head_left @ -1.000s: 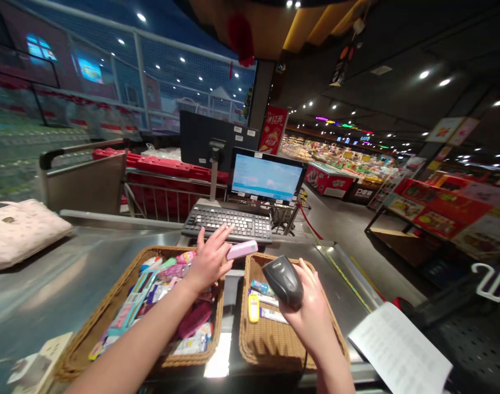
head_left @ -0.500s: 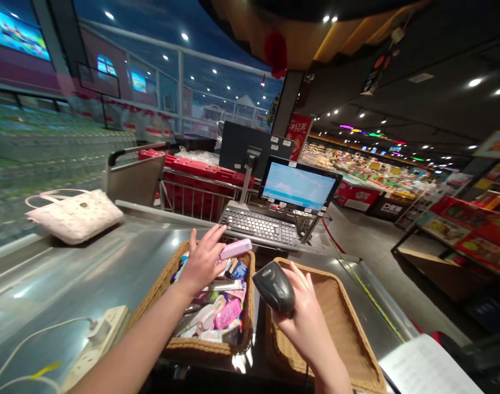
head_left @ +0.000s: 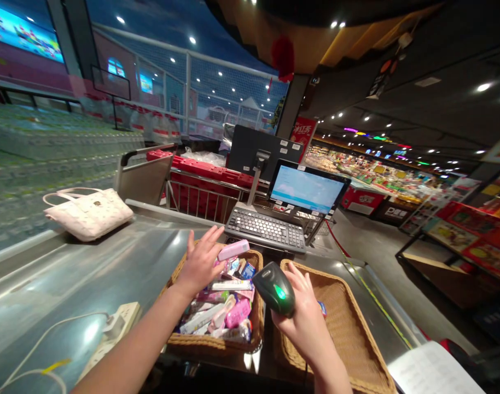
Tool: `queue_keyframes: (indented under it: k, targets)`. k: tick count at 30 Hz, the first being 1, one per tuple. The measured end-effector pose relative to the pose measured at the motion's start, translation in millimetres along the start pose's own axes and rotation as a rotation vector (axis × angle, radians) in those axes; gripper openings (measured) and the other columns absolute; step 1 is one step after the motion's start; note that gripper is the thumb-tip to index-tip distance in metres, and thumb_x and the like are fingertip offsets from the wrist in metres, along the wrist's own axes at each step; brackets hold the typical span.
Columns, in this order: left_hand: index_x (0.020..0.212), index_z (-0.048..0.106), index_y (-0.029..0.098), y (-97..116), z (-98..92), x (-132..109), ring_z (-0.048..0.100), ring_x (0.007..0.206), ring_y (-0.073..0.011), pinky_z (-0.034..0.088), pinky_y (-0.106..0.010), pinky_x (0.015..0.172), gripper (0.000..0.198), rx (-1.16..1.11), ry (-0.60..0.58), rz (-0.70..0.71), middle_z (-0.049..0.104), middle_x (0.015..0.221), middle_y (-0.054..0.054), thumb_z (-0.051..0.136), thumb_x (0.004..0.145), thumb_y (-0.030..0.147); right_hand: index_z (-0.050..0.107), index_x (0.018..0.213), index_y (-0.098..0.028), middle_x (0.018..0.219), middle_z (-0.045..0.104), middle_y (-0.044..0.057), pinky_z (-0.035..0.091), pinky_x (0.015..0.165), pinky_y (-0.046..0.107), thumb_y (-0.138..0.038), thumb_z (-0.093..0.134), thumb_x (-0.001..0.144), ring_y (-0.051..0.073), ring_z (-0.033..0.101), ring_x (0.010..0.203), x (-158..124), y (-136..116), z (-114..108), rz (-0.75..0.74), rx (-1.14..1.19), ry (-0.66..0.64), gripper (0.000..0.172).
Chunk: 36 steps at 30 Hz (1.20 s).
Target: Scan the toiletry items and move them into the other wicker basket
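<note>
I am gripping the scanner [head_left: 273, 287] in my right hand [head_left: 305, 320], fingers wrapped around its handle and its green light glowing, above the gap between the two baskets. My left hand [head_left: 201, 262] is pinching a pink packet [head_left: 233, 250] between thumb and forefinger, the other fingers spread, just above the far rim of the left basket [head_left: 211, 343]. The packet is sitting up and to the left of the scanner head, close but not touching it.

Judging by the baskets, I am only starting: the left basket is heaped with small packets, while the right basket [head_left: 348, 339] is showing mostly bare wicker, with one small item by my right hand. So nearly everything is waiting to be scanned.

Farther along the tabletop [head_left: 110, 273], a power strip [head_left: 114, 334] is lying near the left edge, the keyboard [head_left: 268, 230] and screen [head_left: 306, 189] are standing beyond the baskets, and a pale handbag [head_left: 89, 213] is resting at the far left.
</note>
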<state>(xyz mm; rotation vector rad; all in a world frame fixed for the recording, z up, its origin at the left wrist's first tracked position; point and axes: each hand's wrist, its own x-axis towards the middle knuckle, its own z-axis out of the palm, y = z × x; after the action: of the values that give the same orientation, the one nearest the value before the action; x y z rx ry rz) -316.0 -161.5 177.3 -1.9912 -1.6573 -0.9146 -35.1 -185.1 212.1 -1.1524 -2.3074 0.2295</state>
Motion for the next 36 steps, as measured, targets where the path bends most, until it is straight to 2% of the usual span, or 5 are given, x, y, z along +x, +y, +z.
queue_keyframes:
  k: [6, 11, 17, 26, 36]
  targets:
    - [0.091, 0.064, 0.021, -11, 2.1, -10, 0.041, 0.137, -0.0303, 0.002, -0.062, 0.117, 0.012, 0.007, -0.021, -0.014, 0.047, 0.146, -0.010, 0.059, 0.080, 0.022, 0.060, 0.123, -0.026, 0.134, 0.056, 0.008, 0.018, 0.114, 0.067, -0.016, 0.056, 0.072, 0.035, 0.032, 0.142, 0, -1, 4, 0.015, 0.000, -0.005, 0.052]
    - [0.085, 0.063, 0.020, -19, 4.4, -24, 0.042, 0.136, -0.0319, 0.003, -0.065, 0.115, 0.009, -0.009, -0.090, -0.038, 0.047, 0.146, -0.011, 0.060, 0.079, 0.026, 0.060, 0.123, -0.027, 0.134, 0.056, 0.007, 0.017, 0.113, 0.068, -0.016, 0.056, 0.072, 0.036, 0.031, 0.142, 1, -2, 9, 0.019, 0.007, -0.037, 0.052]
    - [0.096, 0.065, 0.023, -25, 8.7, -42, 0.041, 0.136, -0.0307, 0.005, -0.065, 0.115, 0.020, -0.064, -0.201, -0.044, 0.047, 0.146, -0.011, 0.060, 0.077, 0.026, 0.061, 0.122, -0.028, 0.133, 0.057, 0.007, 0.016, 0.113, 0.070, -0.015, 0.056, 0.070, 0.036, 0.031, 0.142, 5, -4, 14, 0.027, 0.036, -0.103, 0.054]
    - [0.082, 0.064, 0.022, -30, 4.6, -86, 0.038, 0.138, -0.0285, 0.008, -0.063, 0.115, 0.011, -0.171, -0.349, -0.059, 0.044, 0.148, -0.009, 0.057, 0.074, 0.023, 0.064, 0.117, -0.030, 0.133, 0.057, 0.005, 0.015, 0.113, 0.069, -0.016, 0.057, 0.071, 0.035, 0.031, 0.142, 4, -4, 17, 0.059, 0.055, -0.148, 0.049]
    - [0.090, 0.063, 0.022, -34, 5.2, -119, 0.033, 0.140, -0.0332, 0.009, -0.066, 0.114, 0.020, -0.146, -0.448, -0.103, 0.040, 0.151, -0.012, 0.059, 0.070, 0.024, 0.065, 0.115, -0.028, 0.133, 0.057, 0.004, 0.012, 0.115, 0.068, -0.014, 0.056, 0.069, 0.034, 0.031, 0.142, 9, 0, 19, 0.070, 0.088, -0.181, 0.049]
